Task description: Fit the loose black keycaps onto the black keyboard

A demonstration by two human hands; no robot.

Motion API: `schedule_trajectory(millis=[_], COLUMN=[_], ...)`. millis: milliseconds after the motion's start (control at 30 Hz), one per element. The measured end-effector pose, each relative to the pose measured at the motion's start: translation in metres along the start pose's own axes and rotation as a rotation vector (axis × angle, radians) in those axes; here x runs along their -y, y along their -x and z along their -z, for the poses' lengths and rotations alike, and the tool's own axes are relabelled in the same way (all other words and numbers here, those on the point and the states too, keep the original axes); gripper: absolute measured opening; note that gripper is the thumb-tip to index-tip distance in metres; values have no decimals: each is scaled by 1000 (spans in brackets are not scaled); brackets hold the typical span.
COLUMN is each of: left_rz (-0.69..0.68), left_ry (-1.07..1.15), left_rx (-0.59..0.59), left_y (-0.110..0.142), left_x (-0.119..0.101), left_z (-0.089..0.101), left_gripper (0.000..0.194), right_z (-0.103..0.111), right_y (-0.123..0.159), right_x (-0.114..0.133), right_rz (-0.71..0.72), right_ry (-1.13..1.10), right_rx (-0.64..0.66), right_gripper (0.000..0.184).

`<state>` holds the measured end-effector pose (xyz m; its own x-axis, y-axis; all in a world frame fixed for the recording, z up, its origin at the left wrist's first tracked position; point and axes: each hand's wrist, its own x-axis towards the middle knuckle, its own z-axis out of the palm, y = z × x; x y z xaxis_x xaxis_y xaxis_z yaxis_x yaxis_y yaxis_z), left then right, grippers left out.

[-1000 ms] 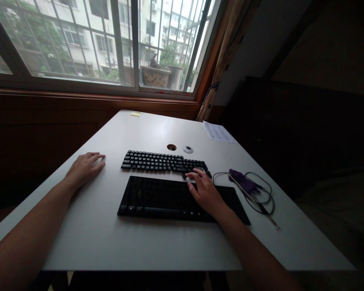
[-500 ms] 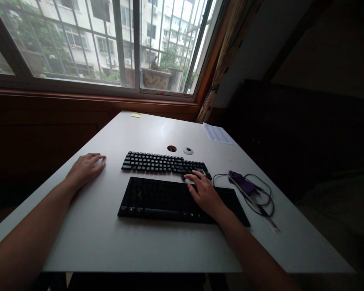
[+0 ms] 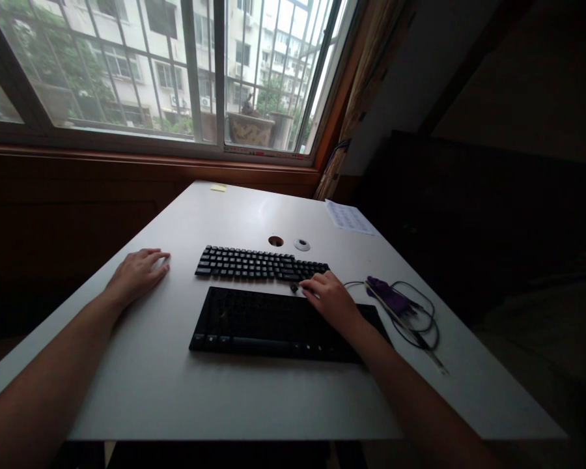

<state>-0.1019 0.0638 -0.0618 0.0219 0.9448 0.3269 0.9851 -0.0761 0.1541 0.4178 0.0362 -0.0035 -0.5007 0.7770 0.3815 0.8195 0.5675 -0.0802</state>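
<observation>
On the left side of the table, my left hand rests with its fingers loosely stretched and nothing in it. My right hand is over the right part of a black keyboard base whose keycaps are off. Its thumb and fingers are drawn together. A small dark keycap lies right at their tips; whether anything sits between them is too small to tell. Just beyond the base, black keycaps are laid out in rows, and my right hand hides their near right end.
A cable loops around a purple cloth on the right, with a thin stick-like tool by it. Farther back are a round hole, a white ring-shaped cover, a printed sheet and a yellow note.
The fingers of my right hand have drawn together from a spread pose, and the hand has shifted slightly right. The small keycap beside them shows more plainly. My left hand stays in place.
</observation>
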Motion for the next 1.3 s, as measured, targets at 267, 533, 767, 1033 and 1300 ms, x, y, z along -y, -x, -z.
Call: schedule_trajectory(millis=[267,533,767,1033,1300], left_rz=[13,30,22,-11,-20], left_ry=[-3,2,-5,-34,-44], left_rx=[29,34,13,54,53], left_y=[1,1,2,0,0], left_x=[-1,-4,-1,-2,-2], left_z=[2,3,0,5,5], left_gripper=[57,57,56,59,57], right_z=[-7,-7,27,62,56], right_y=[-18,-21,6,87,123], right_x=[-3,0,-8,-12,-15], right_rz=[63,40,-69,-264,-327], right_ry=[90,72,-256,-501,-496], right_rx=[98,122,70,266,266], right_gripper=[18,10,12,19,13])
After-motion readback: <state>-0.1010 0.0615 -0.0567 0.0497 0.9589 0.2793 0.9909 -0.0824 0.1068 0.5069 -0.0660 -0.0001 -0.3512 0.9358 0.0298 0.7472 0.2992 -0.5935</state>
